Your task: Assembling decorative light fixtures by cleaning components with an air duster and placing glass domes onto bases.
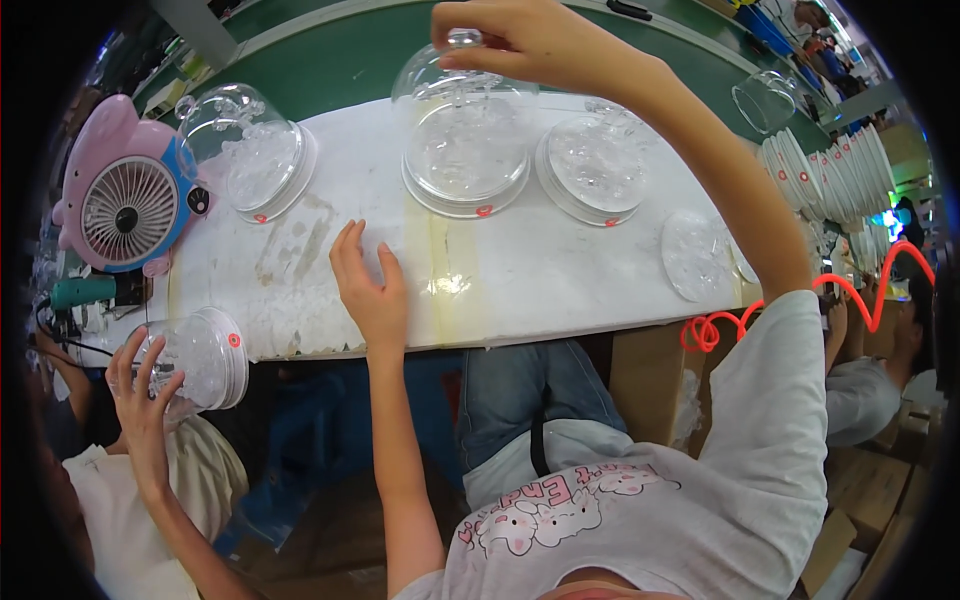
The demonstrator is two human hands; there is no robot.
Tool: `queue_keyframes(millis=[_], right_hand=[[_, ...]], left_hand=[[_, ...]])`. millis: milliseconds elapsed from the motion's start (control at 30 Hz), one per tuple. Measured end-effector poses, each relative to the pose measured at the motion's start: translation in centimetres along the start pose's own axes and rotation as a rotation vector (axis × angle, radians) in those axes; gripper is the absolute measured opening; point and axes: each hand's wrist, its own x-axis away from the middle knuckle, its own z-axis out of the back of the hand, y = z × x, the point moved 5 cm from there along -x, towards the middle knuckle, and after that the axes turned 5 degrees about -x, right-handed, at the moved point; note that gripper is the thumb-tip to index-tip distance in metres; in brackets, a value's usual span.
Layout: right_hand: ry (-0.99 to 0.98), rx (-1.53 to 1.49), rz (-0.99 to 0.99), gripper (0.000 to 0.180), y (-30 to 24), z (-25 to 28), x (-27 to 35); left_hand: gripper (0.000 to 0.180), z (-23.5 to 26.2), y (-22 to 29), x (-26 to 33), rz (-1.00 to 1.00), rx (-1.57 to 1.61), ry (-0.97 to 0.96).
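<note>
My right hand (510,38) is closed round the knob of a clear dome cover (415,95) at the far middle of the table. Beneath that dome is a white round base (465,208) with clear pieces on it; whether the rim fully touches the base, I cannot tell. My left hand (372,290) holds nothing, its fingers apart near the table's front edge. Just right of the dome, an uncovered white base (592,165) carries clear plastic pieces. Farther right lies a clear round disc (695,257).
Another domed piece (270,165) stands left beside a pink and blue fan (125,210). At lower left a co-worker's hand (140,385) holds a similar dome (205,365) on its side. White bases are stacked (830,175) at right, above a coiled orange hose (745,320).
</note>
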Motion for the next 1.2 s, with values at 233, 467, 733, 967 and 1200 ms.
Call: queue_keyframes(millis=[233, 467, 733, 967, 1200], right_hand=[[0.067, -0.011, 0.012, 0.021, 0.0, 0.1, 1.2], [0.214, 0.092, 0.169, 0.025, 2.9, -1.6, 0.9], [0.36, 0.075, 0.038, 0.029, 3.4, -2.9, 2.2], [0.355, 0.079, -0.058, 0.03, 3.2, -3.0, 2.1], [0.365, -0.043, -0.014, 0.039, 2.0, -3.2, 1.1]], left_hand=[[0.032, 0.0, -0.2, 0.1, -0.002, -0.025, -0.002], [0.062, -2.4, -0.1, -1.4, -0.003, 0.04, -0.203], [0.125, -7.6, 2.5, -6.6, -0.157, 0.255, -0.578], [0.117, -8.5, 2.6, -6.5, -0.052, 0.367, -0.62], [0.113, -6.4, 1.4, -6.3, -0.034, 0.292, -0.554]])
